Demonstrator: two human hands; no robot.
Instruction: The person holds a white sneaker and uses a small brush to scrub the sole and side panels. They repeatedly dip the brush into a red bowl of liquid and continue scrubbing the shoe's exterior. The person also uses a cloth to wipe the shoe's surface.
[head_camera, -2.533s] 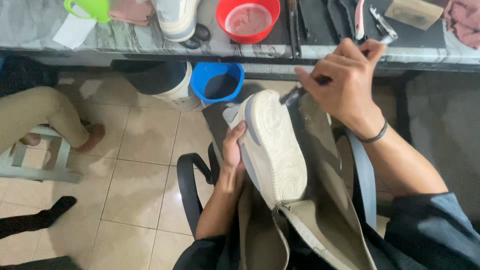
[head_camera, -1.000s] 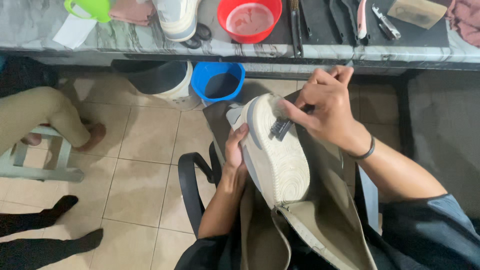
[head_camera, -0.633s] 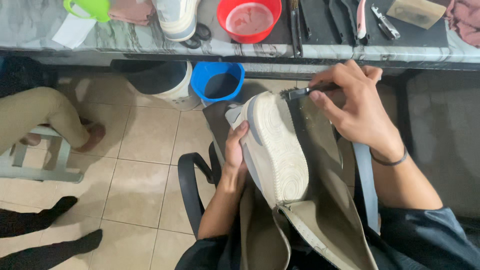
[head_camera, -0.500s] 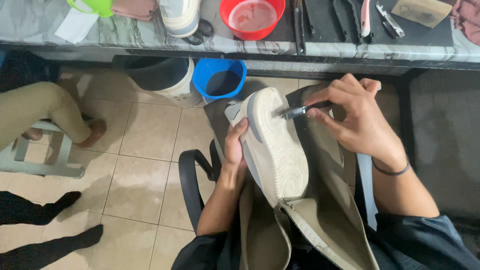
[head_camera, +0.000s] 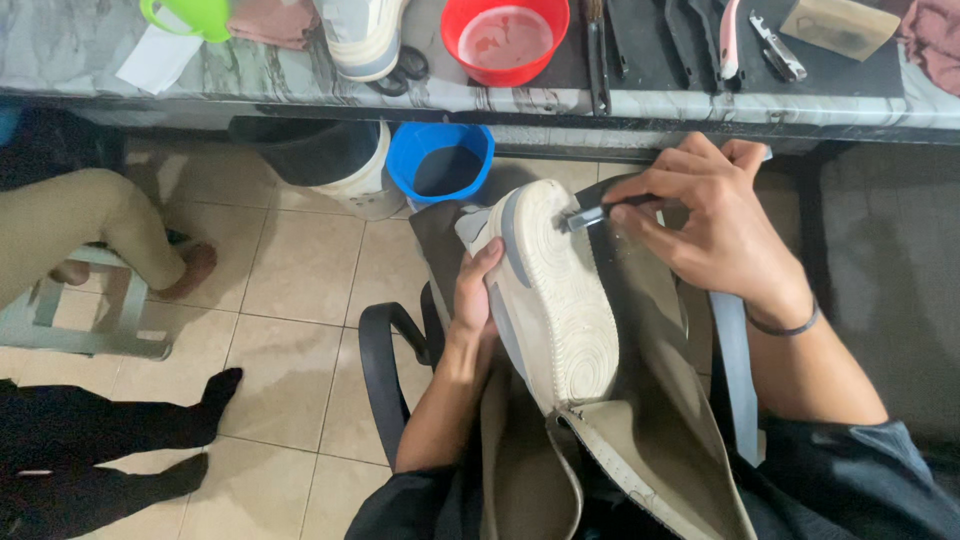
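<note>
The left hand (head_camera: 478, 295) is clamped around the side of a pale sneaker (head_camera: 550, 290), holding it sole-up over an apron (head_camera: 640, 440) on the lap. The right hand (head_camera: 715, 230) is closed in a pinch on a small dark-handled tool (head_camera: 598, 212), probably a brush, whose tip touches the sole's edge near the toe.

To do this well, I judge the left grip should stay firm so the shoe does not rock, while the right works in short, light strokes along the sole's rim, keeping the tip clear of the grey upper.

Beyond the hands lies the worktop (head_camera: 260, 75), marbled and well apart from them. On it stand one red bowl (head_camera: 505, 38), one green cup (head_camera: 190, 15), one second sneaker (head_camera: 362, 35) with one pair of scissors (head_camera: 400, 70) just beside it, a pinkish cloth (head_camera: 268, 20), a slip of white paper (head_camera: 160, 62) and several dark tools on a black mat (head_camera: 660, 50); their number is hard to count.

Below the worktop, ahead of the left hand, sit one blue bucket (head_camera: 440, 160) and one dark-lined white bucket (head_camera: 330, 160). One black chair arm (head_camera: 385, 370) curves just left of the forearm. Farther left, another person's bare foot (head_camera: 185, 270) rests by a stool (head_camera: 70, 325), and two black-socked feet (head_camera: 200, 430) show lower down.
</note>
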